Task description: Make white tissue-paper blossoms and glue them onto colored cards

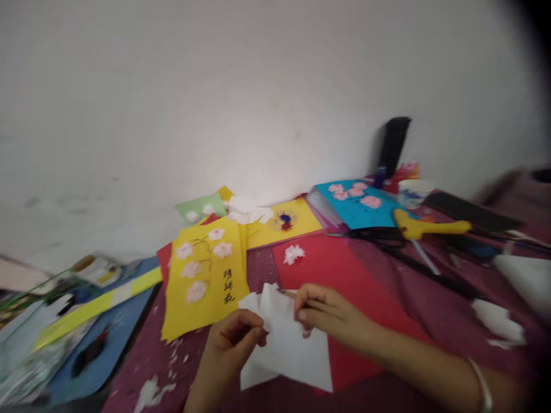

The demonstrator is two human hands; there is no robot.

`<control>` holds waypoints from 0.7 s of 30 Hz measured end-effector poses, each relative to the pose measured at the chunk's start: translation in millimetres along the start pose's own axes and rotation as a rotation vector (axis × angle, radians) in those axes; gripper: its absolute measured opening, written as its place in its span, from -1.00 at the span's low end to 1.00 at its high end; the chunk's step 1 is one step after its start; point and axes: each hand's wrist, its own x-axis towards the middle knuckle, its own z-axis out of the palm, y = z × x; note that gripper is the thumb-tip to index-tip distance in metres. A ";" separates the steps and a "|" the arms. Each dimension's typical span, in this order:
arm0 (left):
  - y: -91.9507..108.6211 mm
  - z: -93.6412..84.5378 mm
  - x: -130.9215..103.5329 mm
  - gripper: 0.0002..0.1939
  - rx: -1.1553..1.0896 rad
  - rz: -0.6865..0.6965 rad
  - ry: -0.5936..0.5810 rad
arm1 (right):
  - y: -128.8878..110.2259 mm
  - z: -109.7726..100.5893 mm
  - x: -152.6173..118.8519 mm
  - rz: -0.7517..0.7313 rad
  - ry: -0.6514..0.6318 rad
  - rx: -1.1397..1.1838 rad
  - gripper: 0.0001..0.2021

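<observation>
Over a white sheet of paper [297,355], my left hand [236,338] pinches a thin white piece of paper [267,307] between thumb and forefinger. My right hand [327,312] is closed just to the right, its fingertips pressed together. A slim brownish tip sticks out leftward from those fingers, too blurred to name. The white sheet lies partly on a red sheet [353,304]. On the red sheet, beyond my hands, rests a crumpled pale pink paper flower [294,254].
Yellow cards [206,275] with pink paper flowers stand left; a blue card [361,206] lies at the back right. Black-bladed scissors [374,234], a yellow glue gun [426,225] and a cup [413,193] are right. White scraps [150,394] litter the purple cloth.
</observation>
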 end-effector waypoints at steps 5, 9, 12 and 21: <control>23.6 42.0 24.3 -0.90 0.359 0.464 -0.092 | -0.7 -2.6 -0.2 0.005 0.056 0.220 -0.71; 25.2 54.9 33.7 -0.81 0.493 0.767 -0.086 | -1.8 -12.3 -0.8 0.025 0.093 0.325 -0.69; 18.4 59.2 36.2 -0.72 0.572 0.871 -0.090 | -1.2 -17.3 -0.5 0.044 0.102 0.366 -0.69; 6.0 58.1 32.8 -0.65 0.594 0.906 -0.144 | -3.0 -17.1 -0.1 0.040 0.156 0.225 -0.81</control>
